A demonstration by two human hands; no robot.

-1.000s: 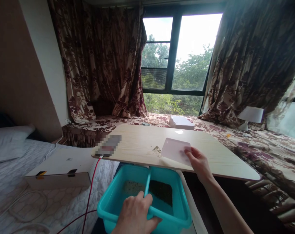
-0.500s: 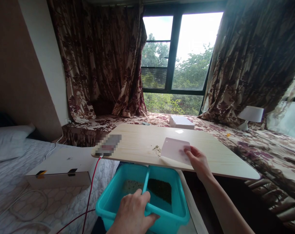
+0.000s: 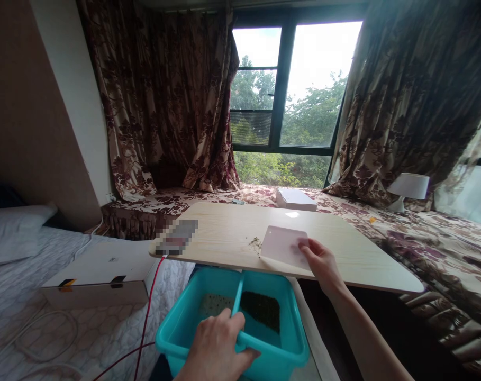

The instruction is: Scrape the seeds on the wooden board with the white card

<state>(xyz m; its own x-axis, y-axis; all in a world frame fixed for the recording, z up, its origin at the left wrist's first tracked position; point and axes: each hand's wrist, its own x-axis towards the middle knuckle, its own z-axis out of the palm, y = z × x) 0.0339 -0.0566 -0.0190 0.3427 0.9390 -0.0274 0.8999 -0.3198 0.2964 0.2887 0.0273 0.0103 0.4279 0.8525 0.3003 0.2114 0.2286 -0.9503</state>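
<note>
My right hand (image 3: 320, 260) pinches the right edge of a thin, translucent white plastic scraper (image 3: 284, 244), tilted over the pale wooden tabletop. Just left of the scraper lies a small scatter of green bits (image 3: 255, 243). Below the table edge is a teal two-compartment tub (image 3: 299, 330). My left hand (image 3: 220, 341) grips the tub's central divider near its front rim, hiding part of the left compartment. Dark green granules (image 3: 262, 312) heap in the right compartment; a few specks show in the left one.
A blurred-out phone-like object (image 3: 179, 237) lies on the left end of the tabletop (image 3: 343, 248), a red cable (image 3: 150, 307) hanging from it. On the bed at left sits a white box (image 3: 101, 270). Behind the table are another white box (image 3: 296, 199) and a lamp (image 3: 409, 186).
The scraper and my right hand have shifted very slightly left. My left hand and the tub stay in place.
</note>
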